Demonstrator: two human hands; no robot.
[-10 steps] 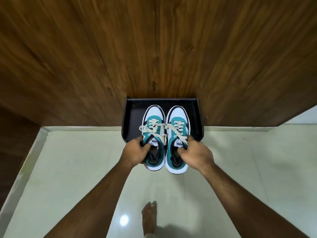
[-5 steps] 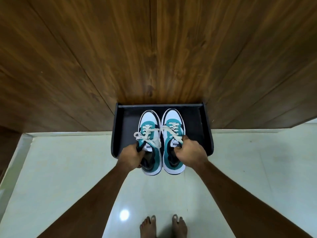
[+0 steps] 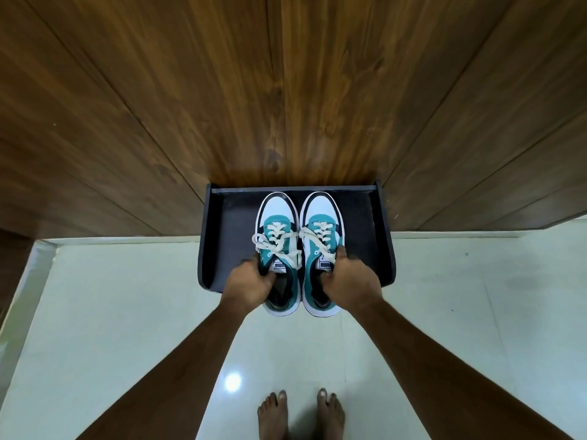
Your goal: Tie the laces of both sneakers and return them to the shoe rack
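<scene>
Two teal-and-white sneakers with cream laces tied in bows lie side by side, toes toward the wall, over the black shoe rack [image 3: 216, 249]. My left hand [image 3: 247, 285] grips the collar of the left sneaker [image 3: 277, 214], fingers curled inside its opening. The collar of the right sneaker [image 3: 320, 211] is gripped the same way by my right hand [image 3: 349, 282]. Both heels jut out past the rack's front edge over the floor. I cannot tell whether the soles rest on the rack.
A dark wooden panel wall [image 3: 286, 90] rises right behind the rack. Pale glossy floor tiles [image 3: 460, 312] spread to both sides. My bare feet [image 3: 300, 414] stand close in front of the rack. A raised tile ledge [image 3: 22, 290] runs along the left.
Both hands have carried the sneakers forward, farther over the rack toward the wall. I have stepped closer, and both my feet now stand together in view.
</scene>
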